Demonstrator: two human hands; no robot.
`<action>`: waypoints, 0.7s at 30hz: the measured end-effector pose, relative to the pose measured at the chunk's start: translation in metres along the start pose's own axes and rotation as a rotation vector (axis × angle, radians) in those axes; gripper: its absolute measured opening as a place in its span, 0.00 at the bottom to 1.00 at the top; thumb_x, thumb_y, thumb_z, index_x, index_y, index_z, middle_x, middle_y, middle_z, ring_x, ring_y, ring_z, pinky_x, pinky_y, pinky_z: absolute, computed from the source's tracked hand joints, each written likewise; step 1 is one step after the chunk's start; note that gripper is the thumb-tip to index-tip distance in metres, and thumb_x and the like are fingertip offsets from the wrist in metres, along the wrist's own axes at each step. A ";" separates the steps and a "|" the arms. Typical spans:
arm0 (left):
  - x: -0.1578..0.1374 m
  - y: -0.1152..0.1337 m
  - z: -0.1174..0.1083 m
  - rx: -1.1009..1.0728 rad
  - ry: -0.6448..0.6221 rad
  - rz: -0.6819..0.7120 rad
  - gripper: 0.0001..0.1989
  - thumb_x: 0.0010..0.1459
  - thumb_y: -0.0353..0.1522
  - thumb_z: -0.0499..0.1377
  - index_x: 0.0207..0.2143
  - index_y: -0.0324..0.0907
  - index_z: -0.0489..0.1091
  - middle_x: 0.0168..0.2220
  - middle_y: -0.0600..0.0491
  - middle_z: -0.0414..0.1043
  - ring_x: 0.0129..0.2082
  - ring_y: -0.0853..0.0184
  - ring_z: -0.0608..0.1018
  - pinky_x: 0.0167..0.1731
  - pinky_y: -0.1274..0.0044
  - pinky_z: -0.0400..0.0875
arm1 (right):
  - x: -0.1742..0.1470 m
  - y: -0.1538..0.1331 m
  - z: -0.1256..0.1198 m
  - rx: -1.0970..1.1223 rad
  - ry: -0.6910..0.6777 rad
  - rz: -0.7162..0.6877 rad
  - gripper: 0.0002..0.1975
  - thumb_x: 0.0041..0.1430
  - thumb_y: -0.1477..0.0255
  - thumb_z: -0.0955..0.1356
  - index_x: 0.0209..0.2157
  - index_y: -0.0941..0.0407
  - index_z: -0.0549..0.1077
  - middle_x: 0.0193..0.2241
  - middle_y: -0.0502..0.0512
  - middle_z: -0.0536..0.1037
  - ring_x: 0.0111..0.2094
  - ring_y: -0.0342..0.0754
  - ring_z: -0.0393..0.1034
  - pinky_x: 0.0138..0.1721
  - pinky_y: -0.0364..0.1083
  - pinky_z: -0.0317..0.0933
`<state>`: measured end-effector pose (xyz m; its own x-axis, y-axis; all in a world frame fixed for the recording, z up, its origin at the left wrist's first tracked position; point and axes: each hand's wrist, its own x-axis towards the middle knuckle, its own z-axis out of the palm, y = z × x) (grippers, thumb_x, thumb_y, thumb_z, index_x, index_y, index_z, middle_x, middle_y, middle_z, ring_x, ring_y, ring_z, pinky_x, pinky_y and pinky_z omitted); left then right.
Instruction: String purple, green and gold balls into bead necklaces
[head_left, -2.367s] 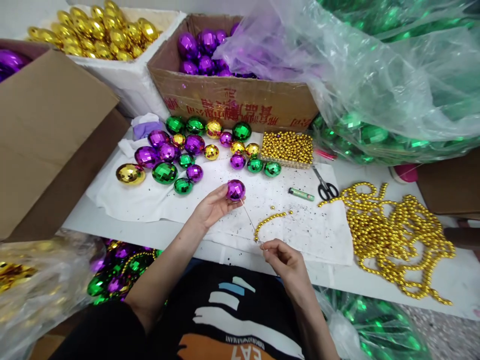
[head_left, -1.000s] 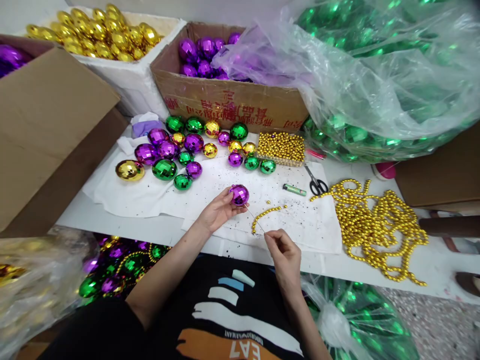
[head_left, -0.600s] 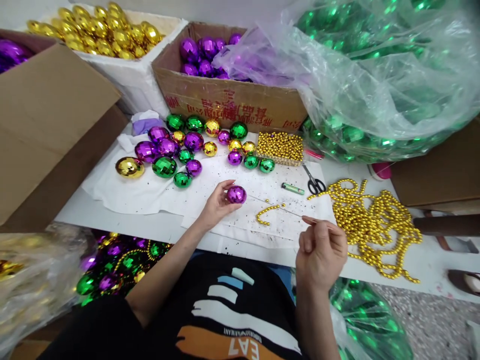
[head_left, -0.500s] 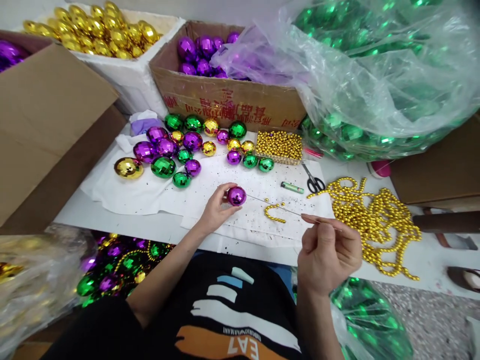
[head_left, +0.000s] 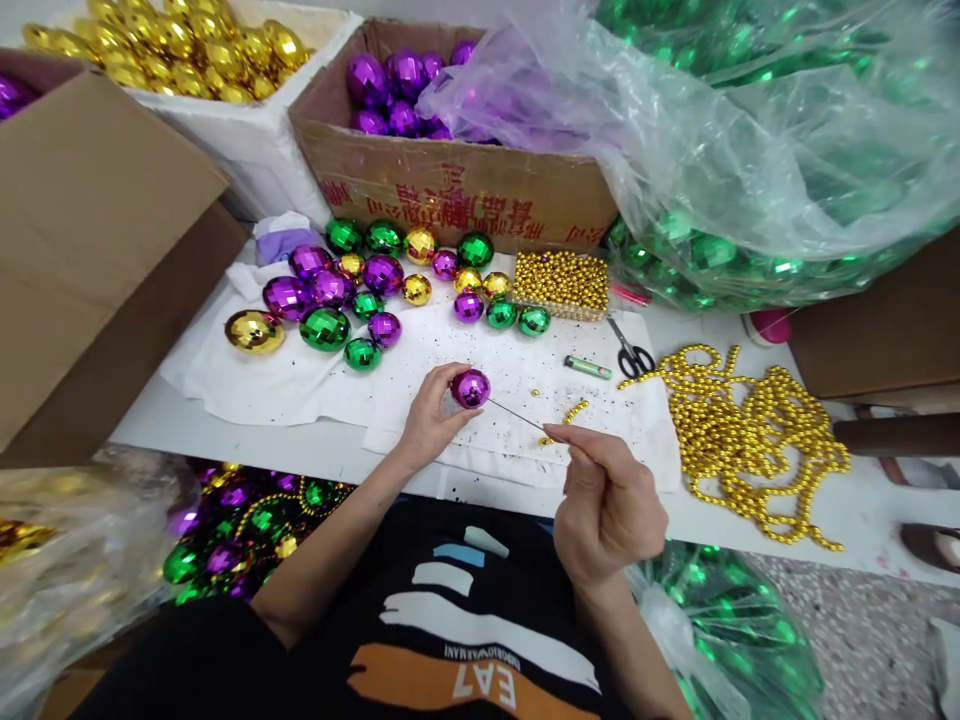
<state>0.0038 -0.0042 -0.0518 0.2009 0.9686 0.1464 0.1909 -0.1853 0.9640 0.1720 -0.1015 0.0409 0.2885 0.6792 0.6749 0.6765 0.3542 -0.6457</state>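
Between the fingertips of my left hand [head_left: 429, 415] is a shiny purple faceted ball [head_left: 471, 388], held above the white cloth [head_left: 450, 345]. My right hand [head_left: 611, 500] pinches a long thin needle [head_left: 517, 417], whose far end meets the ball's right side. Whether the tip is inside the ball I cannot tell. A short row of gold beads [head_left: 576, 411] shows just beyond my right fingers, partly hidden by them. Purple, green and gold balls [head_left: 325, 328] lie grouped on the cloth's far left side.
A clear box of loose gold beads [head_left: 561, 280], a green tube [head_left: 587, 367] and black scissors [head_left: 634, 358] lie beyond my hands. Gold bead strands [head_left: 750, 450] are heaped at right. A cardboard box [head_left: 457, 195] and a bag of green balls [head_left: 750, 180] stand behind.
My right hand has moved left, closer to the ball, and less of the needle shows between them. The short row of gold beads has shifted. My left hand stays nearly in place.
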 end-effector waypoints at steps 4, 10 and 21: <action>-0.001 -0.007 -0.001 0.163 -0.001 0.123 0.26 0.53 0.34 0.69 0.55 0.46 0.68 0.54 0.47 0.71 0.55 0.58 0.72 0.55 0.65 0.67 | 0.003 -0.003 0.001 -0.066 -0.038 -0.099 0.12 0.63 0.83 0.66 0.45 0.55 0.73 0.35 0.52 0.82 0.36 0.44 0.78 0.35 0.42 0.70; -0.003 -0.012 -0.001 0.262 0.009 0.212 0.27 0.54 0.36 0.69 0.56 0.47 0.68 0.54 0.48 0.73 0.54 0.59 0.73 0.55 0.65 0.69 | 0.007 -0.002 0.011 -0.122 -0.146 -0.252 0.14 0.61 0.87 0.66 0.46 0.59 0.70 0.35 0.57 0.81 0.36 0.44 0.77 0.34 0.41 0.68; -0.003 -0.009 0.001 0.252 -0.006 0.147 0.25 0.55 0.37 0.68 0.54 0.45 0.69 0.53 0.48 0.73 0.54 0.59 0.73 0.56 0.65 0.68 | 0.006 0.009 0.032 -0.236 -0.166 -0.269 0.10 0.65 0.82 0.64 0.46 0.58 0.68 0.31 0.55 0.78 0.30 0.42 0.73 0.29 0.41 0.63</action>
<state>0.0027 -0.0058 -0.0618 0.2501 0.9273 0.2785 0.3922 -0.3600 0.8465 0.1581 -0.0738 0.0276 -0.0208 0.6841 0.7291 0.8558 0.3892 -0.3408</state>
